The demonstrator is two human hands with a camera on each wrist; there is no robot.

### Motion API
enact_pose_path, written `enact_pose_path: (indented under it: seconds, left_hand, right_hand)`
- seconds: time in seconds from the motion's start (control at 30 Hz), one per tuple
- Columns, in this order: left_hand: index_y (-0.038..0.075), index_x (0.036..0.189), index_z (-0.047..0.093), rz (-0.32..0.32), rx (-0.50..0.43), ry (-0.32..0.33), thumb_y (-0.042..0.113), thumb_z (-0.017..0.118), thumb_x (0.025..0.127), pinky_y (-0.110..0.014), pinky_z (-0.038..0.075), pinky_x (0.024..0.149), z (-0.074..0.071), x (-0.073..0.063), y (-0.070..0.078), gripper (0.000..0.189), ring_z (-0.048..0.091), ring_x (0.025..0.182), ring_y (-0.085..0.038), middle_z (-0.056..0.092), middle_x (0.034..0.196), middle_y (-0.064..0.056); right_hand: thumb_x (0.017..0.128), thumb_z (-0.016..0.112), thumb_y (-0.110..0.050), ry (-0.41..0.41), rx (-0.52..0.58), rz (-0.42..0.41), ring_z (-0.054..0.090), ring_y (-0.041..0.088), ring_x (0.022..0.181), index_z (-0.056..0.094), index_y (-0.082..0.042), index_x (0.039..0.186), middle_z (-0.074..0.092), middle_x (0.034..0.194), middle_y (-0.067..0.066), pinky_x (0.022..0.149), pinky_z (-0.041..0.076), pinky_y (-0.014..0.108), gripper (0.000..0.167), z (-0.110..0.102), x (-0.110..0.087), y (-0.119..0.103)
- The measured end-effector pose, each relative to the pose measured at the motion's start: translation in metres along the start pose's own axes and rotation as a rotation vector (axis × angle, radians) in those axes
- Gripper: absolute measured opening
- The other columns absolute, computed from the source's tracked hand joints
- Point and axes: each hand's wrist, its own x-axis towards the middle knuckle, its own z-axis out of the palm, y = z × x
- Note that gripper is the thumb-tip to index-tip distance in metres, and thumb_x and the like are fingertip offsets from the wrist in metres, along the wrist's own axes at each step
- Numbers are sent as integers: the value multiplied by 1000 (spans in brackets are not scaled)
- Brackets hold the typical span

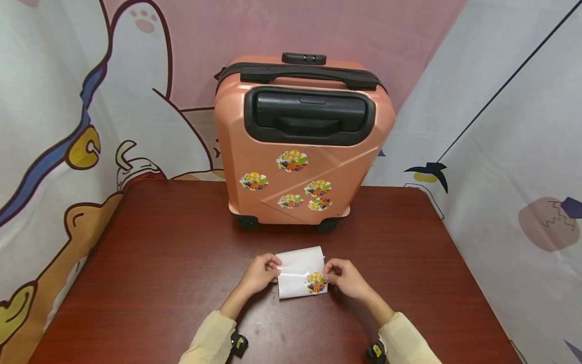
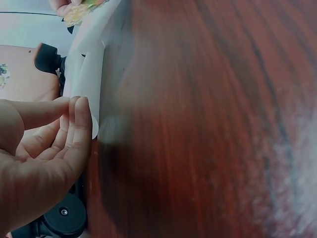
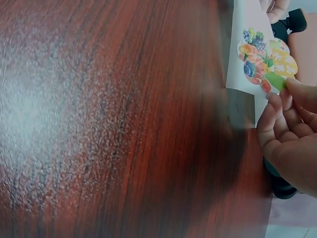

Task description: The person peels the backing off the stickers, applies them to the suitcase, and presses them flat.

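A curved white sheet of sticker backing paper [image 1: 295,263] is held up between both hands over the table's front half. My left hand [image 1: 262,272] pinches its left edge between thumb and fingers; the left wrist view shows that hand [image 2: 54,134] at the rolled paper end [image 2: 91,84]. At the sheet's lower right is a colourful fruit-print sticker [image 1: 314,283]. My right hand [image 1: 347,278] pinches the sticker's right edge, and in the right wrist view the thumb and fingertips meet at the sticker's green leaf [image 3: 274,80].
Behind the hands, an orange suitcase [image 1: 254,151] stands upright on the reddish-brown table [image 1: 173,273], its black wheels [image 1: 326,226] toward me. Several similar fruit stickers [image 1: 292,161] are on its front. A printed cloth [image 1: 491,126] hangs around the table's back and sides.
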Motion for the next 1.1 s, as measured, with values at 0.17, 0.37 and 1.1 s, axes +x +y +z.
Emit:
enact_pose_path:
  seconds: [0.17,0.37,1.1]
  left_hand:
    - [-9,87,59,6,-6,-7,-13,61,77,-32,53,53,0,-1,0,11,61,58,-28,58,69,-10]
    - [-7,87,60,8,26,-1,-12,61,77,-31,53,53,0,-1,0,11,61,58,-26,58,69,-8]
    - [3,82,65,161,264,33,7,66,79,-21,43,52,-10,7,30,5,52,56,-7,59,68,1]
  right_hand:
    - [80,59,11,-6,12,-1,46,14,56,55,9,77,53,68,21,49,39,21,5,-3,0,2]
    - [80,58,11,-17,1,7,47,16,56,54,9,78,53,68,21,49,40,22,5,-6,-1,1]
    - [81,56,12,-31,6,-76,51,15,60,54,10,80,54,72,20,55,48,30,4,-17,11,-17]
